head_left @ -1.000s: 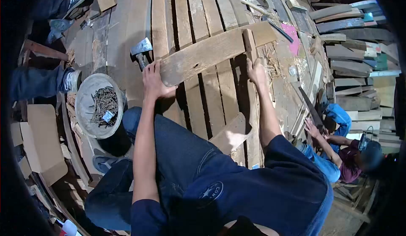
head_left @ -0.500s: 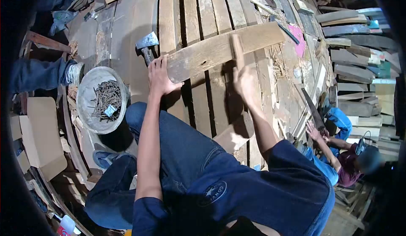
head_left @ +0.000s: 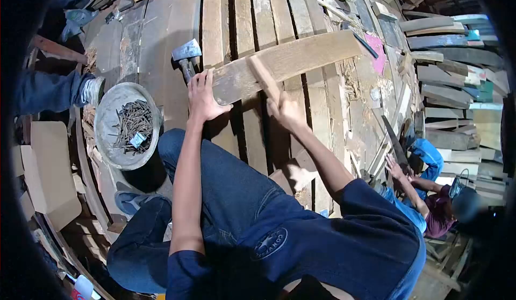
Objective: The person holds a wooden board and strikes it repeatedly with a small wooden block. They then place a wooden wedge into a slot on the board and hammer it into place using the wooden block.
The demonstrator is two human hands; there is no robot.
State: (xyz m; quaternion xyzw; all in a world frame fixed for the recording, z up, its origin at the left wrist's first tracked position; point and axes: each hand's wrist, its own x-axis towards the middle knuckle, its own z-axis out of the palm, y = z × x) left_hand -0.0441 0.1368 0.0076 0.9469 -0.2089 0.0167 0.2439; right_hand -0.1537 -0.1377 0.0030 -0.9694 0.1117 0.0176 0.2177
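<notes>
A curved wooden board point(head_left: 301, 55) lies across the slatted planks in front of me. My left hand point(head_left: 203, 97) grips its near left end, fingers over the edge and thumb spread along the lower side. My right hand point(head_left: 286, 111) is closed around a short, pale wooden stick point(head_left: 262, 76), whose far end overlaps the board's face left of its middle. Just beyond my left fingers lies a hatchet point(head_left: 186, 51) with a broad metal head and a dark handle.
A round basin point(head_left: 102, 138) of nails point(head_left: 134, 122) stands at my left. A dark tool point(head_left: 365, 44) and pink sheet point(head_left: 375, 52) lie near the board's right end. At right, another person's hand point(head_left: 394, 166) is beside a saw point(head_left: 395, 141). Stacked wood point(head_left: 451, 74) lines the right side.
My right hand has swung left with the wooden stick, from the board's middle toward its left end. My left hand and the board stay in place.
</notes>
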